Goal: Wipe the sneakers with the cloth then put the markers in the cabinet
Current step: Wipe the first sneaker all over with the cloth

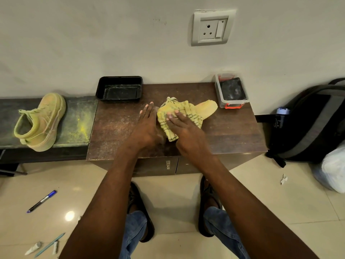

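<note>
Cream wall with a white socket-and-switch plate [211,27]; glossy beige floor tiles; low brown wooden cabinet [119,131] against the wall. No legible writing anywhere.

Left to right: blue-capped black marker [42,201] on the floor, long axis diagonal, cap end up-right. Yellow-dusted high-top sneaker [40,121] upright on the dark bench [78,118], toe pointing to the wall. Empty black plastic tray [119,89] at the cabinet's back edge.

Cabinet centre — second yellow sneaker [208,108] lying with its toe pointing right. Left hand [146,126] flat, fingers straight, steadying the sneaker's heel side. Right hand [183,124] presses the yellow checked cloth [169,130] onto the sneaker, fingers extended. Clear plastic box with red clips [231,91] back right. Black-and-grey backpack [309,124] on the floor, far right.
</note>
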{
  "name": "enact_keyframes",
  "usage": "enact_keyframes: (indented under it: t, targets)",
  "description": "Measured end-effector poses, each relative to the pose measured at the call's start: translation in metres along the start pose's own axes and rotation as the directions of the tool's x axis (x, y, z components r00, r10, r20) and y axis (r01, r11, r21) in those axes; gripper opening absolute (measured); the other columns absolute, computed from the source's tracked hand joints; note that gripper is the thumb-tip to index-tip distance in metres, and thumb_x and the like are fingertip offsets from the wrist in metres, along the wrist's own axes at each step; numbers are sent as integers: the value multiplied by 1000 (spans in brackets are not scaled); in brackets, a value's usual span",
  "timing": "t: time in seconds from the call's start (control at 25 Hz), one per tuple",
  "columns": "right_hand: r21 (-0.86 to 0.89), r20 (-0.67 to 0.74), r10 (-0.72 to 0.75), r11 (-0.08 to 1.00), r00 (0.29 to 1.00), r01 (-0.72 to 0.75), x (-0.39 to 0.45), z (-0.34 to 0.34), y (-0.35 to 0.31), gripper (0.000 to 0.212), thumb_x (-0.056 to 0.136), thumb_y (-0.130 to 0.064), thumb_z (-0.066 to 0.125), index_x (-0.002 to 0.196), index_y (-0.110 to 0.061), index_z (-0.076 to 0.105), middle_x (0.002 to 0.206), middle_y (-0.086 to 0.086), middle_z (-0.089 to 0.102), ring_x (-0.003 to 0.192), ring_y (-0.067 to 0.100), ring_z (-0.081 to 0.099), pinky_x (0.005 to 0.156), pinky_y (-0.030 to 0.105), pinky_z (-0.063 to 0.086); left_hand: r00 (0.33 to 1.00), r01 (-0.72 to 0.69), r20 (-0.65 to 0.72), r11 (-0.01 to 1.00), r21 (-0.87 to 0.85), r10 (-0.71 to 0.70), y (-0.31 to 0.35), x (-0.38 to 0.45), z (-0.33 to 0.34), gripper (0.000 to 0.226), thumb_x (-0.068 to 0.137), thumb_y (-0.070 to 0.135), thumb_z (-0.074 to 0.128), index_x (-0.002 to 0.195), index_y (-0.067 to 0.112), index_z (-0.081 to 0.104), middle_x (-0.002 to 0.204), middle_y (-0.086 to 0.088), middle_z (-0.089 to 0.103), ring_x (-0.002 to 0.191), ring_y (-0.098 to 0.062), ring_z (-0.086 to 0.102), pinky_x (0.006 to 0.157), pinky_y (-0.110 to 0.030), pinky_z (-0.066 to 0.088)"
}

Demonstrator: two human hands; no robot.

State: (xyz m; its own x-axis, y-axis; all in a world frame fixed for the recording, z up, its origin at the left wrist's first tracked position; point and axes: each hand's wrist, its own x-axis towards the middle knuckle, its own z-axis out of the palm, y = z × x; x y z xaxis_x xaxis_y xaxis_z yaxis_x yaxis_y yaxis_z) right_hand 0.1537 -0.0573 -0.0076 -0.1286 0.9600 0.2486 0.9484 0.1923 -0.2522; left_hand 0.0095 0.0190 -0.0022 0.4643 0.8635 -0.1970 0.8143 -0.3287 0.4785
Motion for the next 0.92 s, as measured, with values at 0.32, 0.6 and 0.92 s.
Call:
enact_keyframes:
  t: [0.32, 0.6, 0.92]
  targets:
    - [28, -16, 62, 998, 998, -62, -4, 2, -7, 66, 66, 1, 45, 132, -5, 54, 140, 10, 51, 138, 30, 37, 112, 42, 29, 999, -30, -39, 999, 29, 31, 1, 0, 2, 112, 70, 30, 80, 152, 7, 7, 161, -8, -4, 148, -18, -10, 115, -27, -10]
    - [56, -134, 517, 856, 846, -514, -3, -14, 30, 61, 76, 4, 48, 136, -4, 48, 144, 13, 45, 140, 34, 31, 113, 47, 32, 996, -53, -63, 997, 57, 56, 2, 0, 2, 114, 66, 21, 80, 152, 11, 6, 161, -3, -9, 147, -15, -14, 117, -28, -9]
    - [64, -96, 462, 887, 882, -458, -4, -16, 41, 65, 73, 6, 47, 137, -7, 47, 144, 9, 47, 140, 30, 32, 112, 43, 34, 996, -39, -75, 998, 53, 43, -5, -5, -7, 112, 67, 15, 79, 152, 11, 5, 161, -1, -4, 147, -16, -10, 119, -31, -1]
